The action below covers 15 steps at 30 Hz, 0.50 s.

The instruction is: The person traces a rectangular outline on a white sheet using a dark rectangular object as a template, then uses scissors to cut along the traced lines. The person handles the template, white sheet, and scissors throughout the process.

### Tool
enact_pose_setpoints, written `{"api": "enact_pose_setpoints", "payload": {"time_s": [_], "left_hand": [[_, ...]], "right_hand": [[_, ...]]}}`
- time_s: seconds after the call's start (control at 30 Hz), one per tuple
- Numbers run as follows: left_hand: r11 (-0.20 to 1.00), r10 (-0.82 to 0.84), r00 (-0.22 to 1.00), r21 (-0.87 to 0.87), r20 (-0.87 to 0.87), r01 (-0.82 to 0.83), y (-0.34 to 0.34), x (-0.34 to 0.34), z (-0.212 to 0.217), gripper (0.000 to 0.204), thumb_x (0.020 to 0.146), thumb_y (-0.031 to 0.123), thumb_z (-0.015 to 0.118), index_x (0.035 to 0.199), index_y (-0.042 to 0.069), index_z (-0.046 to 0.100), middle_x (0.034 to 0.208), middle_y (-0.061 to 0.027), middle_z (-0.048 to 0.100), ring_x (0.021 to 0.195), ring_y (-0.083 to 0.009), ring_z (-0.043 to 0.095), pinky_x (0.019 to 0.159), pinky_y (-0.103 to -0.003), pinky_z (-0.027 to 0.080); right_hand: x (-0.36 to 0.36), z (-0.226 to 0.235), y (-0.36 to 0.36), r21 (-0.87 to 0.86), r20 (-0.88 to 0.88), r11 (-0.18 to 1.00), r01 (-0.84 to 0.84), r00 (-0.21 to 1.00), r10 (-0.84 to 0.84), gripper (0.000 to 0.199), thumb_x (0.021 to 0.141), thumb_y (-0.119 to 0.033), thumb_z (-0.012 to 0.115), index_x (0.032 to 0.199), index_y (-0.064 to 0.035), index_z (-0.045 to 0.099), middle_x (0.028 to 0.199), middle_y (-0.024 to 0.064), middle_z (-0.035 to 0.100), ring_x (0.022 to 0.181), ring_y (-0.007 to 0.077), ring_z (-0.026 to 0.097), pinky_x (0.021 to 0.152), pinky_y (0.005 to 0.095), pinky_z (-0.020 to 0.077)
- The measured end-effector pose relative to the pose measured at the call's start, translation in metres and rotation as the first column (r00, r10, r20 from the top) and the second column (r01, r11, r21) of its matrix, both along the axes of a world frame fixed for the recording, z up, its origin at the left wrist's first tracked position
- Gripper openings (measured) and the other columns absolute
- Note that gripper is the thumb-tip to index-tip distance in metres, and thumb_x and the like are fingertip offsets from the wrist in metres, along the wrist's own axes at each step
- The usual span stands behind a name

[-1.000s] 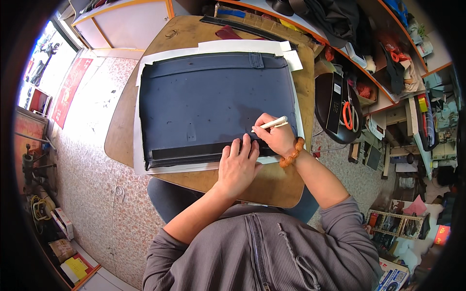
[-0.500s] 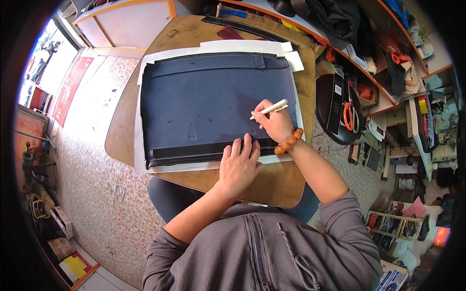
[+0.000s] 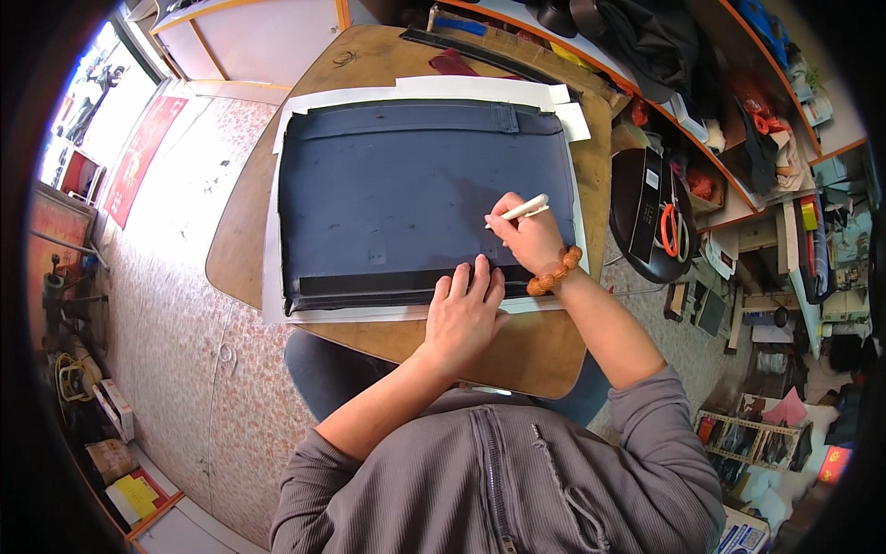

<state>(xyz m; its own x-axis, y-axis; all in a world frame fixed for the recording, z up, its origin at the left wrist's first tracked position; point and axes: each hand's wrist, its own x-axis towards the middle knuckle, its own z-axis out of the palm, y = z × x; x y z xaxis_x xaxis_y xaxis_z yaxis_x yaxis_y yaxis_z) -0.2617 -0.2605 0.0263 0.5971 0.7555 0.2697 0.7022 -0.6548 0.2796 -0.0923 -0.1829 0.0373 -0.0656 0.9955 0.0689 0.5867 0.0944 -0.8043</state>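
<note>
A wide dark-blue panel of leather or cloth [image 3: 397,185], with black bands along its near edge, lies flat over white paper [image 3: 434,90] on a wooden table [image 3: 526,351]. My right hand [image 3: 528,233] grips a white pen [image 3: 521,210], its tip close to the panel's right half; whether it touches cannot be made out. Around that wrist is a brown bead bracelet [image 3: 556,271]. My left hand [image 3: 464,309] rests flat on the panel's near edge with its fingers spread, just left of the right hand.
Right of the table, a dark round seat [image 3: 646,258] bears a black strip and orange-handled scissors [image 3: 668,231]. Crowded shelves [image 3: 738,175] run along the right. A long black strip [image 3: 461,48] and a dark-red scrap [image 3: 449,63] lie at the table's far edge.
The whole view has shifted slightly, moving the table and panel a little to the right in the picture. Both hands keep nearly the same place over the panel; the pen is still held.
</note>
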Motion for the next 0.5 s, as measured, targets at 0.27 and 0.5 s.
{"api": "enact_pose_setpoints", "payload": {"time_s": [0.27, 0.5], "left_hand": [[1.000, 0.002, 1.000, 0.009, 0.008, -0.002, 0.000, 0.000, -0.001, 0.058, 0.076, 0.038, 0.071, 0.123, 0.007, 0.058, 0.131, -0.0142, 0.052, 0.112, -0.0298, 0.050, 0.089, -0.041, 0.043], [0.999, -0.021, 1.000, -0.048, -0.003, 0.021, -0.001, -0.002, -0.004, 0.061, 0.078, 0.041, 0.069, 0.125, 0.004, 0.057, 0.135, -0.0171, 0.049, 0.120, -0.0308, 0.046, 0.095, -0.042, 0.040]], "right_hand": [[-0.003, 0.012, 0.000, -0.034, -0.064, 0.999, 0.034, 0.997, -0.036, 0.016, 0.092, -0.014, 0.063, 0.082, -0.0024, 0.058, 0.065, 0.0021, 0.060, 0.052, 0.0075, 0.053, 0.048, 0.0230, 0.0442], [-0.037, -0.001, -0.012, -0.089, -0.431, 0.995, -0.045, 0.902, 0.003, 0.025, 0.099, -0.027, 0.057, 0.107, -0.0037, 0.060, 0.091, 0.0083, 0.065, 0.073, 0.0112, 0.061, 0.062, 0.0256, 0.0509]]}}
